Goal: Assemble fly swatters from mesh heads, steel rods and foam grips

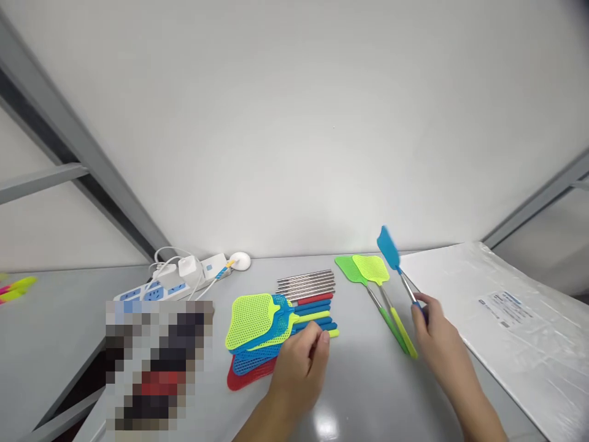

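My right hand (pixel 432 331) grips the handle of a blue fly swatter (pixel 389 248), whose head is raised above the grey table (pixel 363 393). Just left of it lie two assembled green swatters (pixel 368 270) with metal shafts and green and yellow handles. My left hand (pixel 299 365) rests on a stack of swatter heads (pixel 257 325) in yellow-green, blue and red, its fingers at the coloured handle ends. Behind the stack lies a row of bare metal rods (pixel 306 281).
A white and blue power strip (pixel 156 288) with plugs and cables sits at the back left, beside a small white round object (pixel 240 261). A large clear plastic bag with a label (pixel 506 313) covers the right side. More coloured parts (pixel 16 287) lie far left.
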`<state>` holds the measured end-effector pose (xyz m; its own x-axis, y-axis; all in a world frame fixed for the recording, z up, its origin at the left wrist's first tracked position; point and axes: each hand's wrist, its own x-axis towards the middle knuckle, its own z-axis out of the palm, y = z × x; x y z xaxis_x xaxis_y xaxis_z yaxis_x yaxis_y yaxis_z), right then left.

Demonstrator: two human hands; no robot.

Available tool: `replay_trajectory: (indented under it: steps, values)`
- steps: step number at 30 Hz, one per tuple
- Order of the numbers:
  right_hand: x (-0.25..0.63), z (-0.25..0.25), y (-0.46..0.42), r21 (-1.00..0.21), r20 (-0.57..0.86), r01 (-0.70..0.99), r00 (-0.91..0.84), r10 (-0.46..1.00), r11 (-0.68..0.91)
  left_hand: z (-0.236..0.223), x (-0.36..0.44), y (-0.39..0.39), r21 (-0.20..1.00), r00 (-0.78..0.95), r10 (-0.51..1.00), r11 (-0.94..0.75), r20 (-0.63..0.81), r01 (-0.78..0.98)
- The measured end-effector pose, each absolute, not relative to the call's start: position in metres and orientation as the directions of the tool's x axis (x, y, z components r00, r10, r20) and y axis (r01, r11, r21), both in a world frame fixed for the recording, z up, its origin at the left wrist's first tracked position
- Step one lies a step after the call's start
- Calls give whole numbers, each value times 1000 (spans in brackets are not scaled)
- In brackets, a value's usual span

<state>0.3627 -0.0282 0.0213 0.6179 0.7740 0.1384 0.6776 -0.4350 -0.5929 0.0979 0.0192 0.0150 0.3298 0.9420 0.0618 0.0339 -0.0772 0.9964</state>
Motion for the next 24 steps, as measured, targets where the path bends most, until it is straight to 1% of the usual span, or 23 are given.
replay_trajectory:
  steps: [1, 2, 11, 16, 24]
  values:
    - [366, 17, -26, -541, 125, 712, 595, 794, -448, 13, 98, 20, 994, 331, 941, -92, 68, 55]
    - [365, 13, -23, -514, 122, 731, 580, 805, -449, 12, 98, 21, 992, 331, 941, -104, 74, 74]
    - [344, -6, -10, -367, 159, 824, 513, 844, -432, 6, 96, 24, 974, 267, 957, -163, 117, 160]
    - [351, -15, -9, -306, 194, 866, 463, 865, -395, 6, 96, 24, 964, 280, 949, -198, 143, 180]
    - [351, -19, -12, -251, 235, 898, 417, 878, -360, 2, 95, 24, 937, 277, 942, -258, 190, 236]
